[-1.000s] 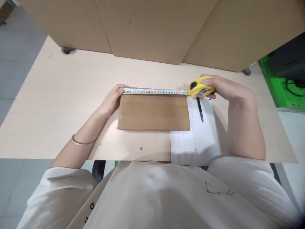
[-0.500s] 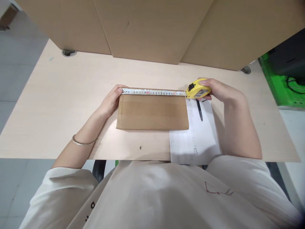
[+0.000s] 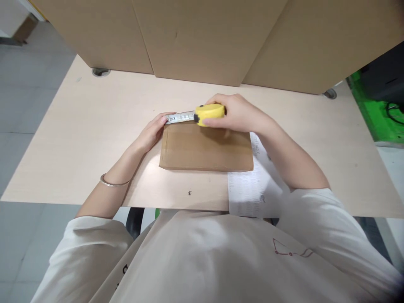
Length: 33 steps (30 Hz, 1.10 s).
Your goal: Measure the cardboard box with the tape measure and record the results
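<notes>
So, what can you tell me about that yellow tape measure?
The tape measure has a rounded yellow case, apparently plastic, with black trim by the blade's mouth. The right hand grips the case over the far side of the cardboard box; whether it touches the box is unclear. A short stretch of pale blade with dark printed numbers runs leftward, its end held by the left hand at the box's far left corner.

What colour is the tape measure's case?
The case is yellow; it shows best in the head view.
</notes>
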Available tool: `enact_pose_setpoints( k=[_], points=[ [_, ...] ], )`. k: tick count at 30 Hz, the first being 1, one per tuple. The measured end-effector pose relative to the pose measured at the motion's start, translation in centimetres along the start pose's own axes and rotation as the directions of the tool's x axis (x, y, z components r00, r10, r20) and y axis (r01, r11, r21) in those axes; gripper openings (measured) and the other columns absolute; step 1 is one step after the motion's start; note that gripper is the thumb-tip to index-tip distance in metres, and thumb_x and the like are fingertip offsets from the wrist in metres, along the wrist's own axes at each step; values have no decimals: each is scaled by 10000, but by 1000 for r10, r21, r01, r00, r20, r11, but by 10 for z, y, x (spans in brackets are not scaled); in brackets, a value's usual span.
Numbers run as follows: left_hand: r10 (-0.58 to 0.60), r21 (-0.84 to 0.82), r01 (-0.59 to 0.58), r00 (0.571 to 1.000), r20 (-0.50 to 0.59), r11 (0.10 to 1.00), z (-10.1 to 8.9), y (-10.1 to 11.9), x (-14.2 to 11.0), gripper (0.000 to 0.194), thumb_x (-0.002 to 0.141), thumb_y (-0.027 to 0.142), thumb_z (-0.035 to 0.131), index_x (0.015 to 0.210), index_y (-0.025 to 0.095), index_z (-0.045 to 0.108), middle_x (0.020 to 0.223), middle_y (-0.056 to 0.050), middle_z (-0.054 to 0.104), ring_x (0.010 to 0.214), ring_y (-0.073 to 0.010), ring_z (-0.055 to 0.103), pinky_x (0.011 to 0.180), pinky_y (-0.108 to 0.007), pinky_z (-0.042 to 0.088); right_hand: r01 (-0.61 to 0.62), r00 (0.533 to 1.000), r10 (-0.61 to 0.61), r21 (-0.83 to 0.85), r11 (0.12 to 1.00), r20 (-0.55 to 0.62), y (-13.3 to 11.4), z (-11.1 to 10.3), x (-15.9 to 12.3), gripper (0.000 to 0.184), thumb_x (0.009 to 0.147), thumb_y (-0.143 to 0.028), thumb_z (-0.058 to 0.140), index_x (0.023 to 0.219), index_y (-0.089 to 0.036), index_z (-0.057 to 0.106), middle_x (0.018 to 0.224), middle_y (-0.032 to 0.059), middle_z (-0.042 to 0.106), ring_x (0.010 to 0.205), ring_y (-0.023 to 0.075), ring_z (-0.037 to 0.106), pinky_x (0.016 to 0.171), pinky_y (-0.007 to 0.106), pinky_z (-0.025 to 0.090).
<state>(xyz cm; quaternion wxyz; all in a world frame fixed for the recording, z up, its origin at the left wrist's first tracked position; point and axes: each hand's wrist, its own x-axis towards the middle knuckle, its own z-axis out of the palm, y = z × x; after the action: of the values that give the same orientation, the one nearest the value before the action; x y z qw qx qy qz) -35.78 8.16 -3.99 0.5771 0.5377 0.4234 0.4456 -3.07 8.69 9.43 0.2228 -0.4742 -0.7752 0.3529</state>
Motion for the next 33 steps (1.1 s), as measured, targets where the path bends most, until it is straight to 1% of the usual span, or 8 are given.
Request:
enact_pose_setpoints(
  k=[4, 8, 13, 17, 20, 22, 28, 33],
  points=[
    [26, 130, -53, 979, 204, 990, -16, 0, -1, 1305, 755, 882, 1082, 1802, 257, 614, 1894, -208, 623, 1804, -519, 556, 1491, -620, 502, 253, 967, -244, -300, 920, 66, -6, 36, 3, 527, 896, -472, 1007, 1325, -247, 800, 1275, 151, 839, 1289, 458, 730, 1099, 549, 600],
    [28, 252, -108, 952, 304, 962, -23, 2, -1, 1490, 778, 830, 1092, 1963, 297, 363, 1965, -224, 517, 1846, -559, 485, 1518, -734, 447, 325, 943, -318, -458, 827, 95, -1, 58, -2, 628, 1012, -535, 932, 1497, -181, 747, 1388, 215, 821, 1360, 504, 702, 1224, 667, 537],
    [44, 329, -145, 954, 296, 933, -25, -2, 1, 1424, 857, 888, 1007, 1977, 317, 337, 1948, -239, 535, 1772, -580, 581, 1461, -777, 515, 314, 930, -364, -416, 854, -46, 18, 32, -16, 649, 1145, -758, 766, 1506, -219, 733, 1475, 196, 804, 1446, 478, 698, 1318, 694, 494],
    [132, 435, -238, 957, 260, 869, -31, -6, 1, 1405, 862, 981, 950, 1960, 333, 361, 1949, -253, 515, 1806, -557, 543, 1488, -782, 466, -205, 928, 64, -360, 910, -367, 53, -28, -46, 330, 1271, -559, 624, 1251, -243, 716, 1260, 166, 816, 1217, 357, 751, 1146, 524, 574],
    [274, 543, -341, 940, 203, 767, -29, 3, -3, 1312, 920, 1051, 831, 1942, 363, 380, 1950, -235, 492, 1863, -523, 463, 1540, -779, 371, -655, 756, 536, -425, 625, -376, 83, -53, -72, 363, 1268, -515, 599, 1046, -234, 655, 1129, 230, 794, 1166, 397, 745, 1076, 523, 552],
    [365, 600, -416, 906, 213, 683, -19, 14, -7, 1218, 968, 1042, 783, 1920, 374, 422, 1936, -219, 507, 1881, -513, 429, 1559, -776, 334, -705, 690, 658, -486, 517, -301, 99, -53, -85, 382, 1237, -505, 639, 957, -247, 621, 1108, 237, 786, 1191, 425, 742, 1067, 517, 549],
    [381, 693, -505, 859, 344, 514, 33, 40, -18, 1203, 960, 941, 892, 1894, 301, 484, 1893, -253, 539, 1885, -569, 401, 1552, -800, 325, -694, 718, 654, -320, 645, -239, 115, -49, -112, 405, 1170, -185, 661, 796, -283, 542, 925, 112, 718, 936, 299, 659, 948, 410, 494],
    [299, 712, -472, 881, 366, 520, 42, 41, -19, 1079, 1033, 714, 926, 1919, 312, 458, 1927, -234, 498, 1867, -531, 435, 1542, -780, 359, -764, 635, 690, -150, 627, -347, 112, -78, -143, 337, 1133, -53, 590, 904, -295, 541, 858, 89, 750, 831, 252, 639, 848, 389, 466]
  ],
)
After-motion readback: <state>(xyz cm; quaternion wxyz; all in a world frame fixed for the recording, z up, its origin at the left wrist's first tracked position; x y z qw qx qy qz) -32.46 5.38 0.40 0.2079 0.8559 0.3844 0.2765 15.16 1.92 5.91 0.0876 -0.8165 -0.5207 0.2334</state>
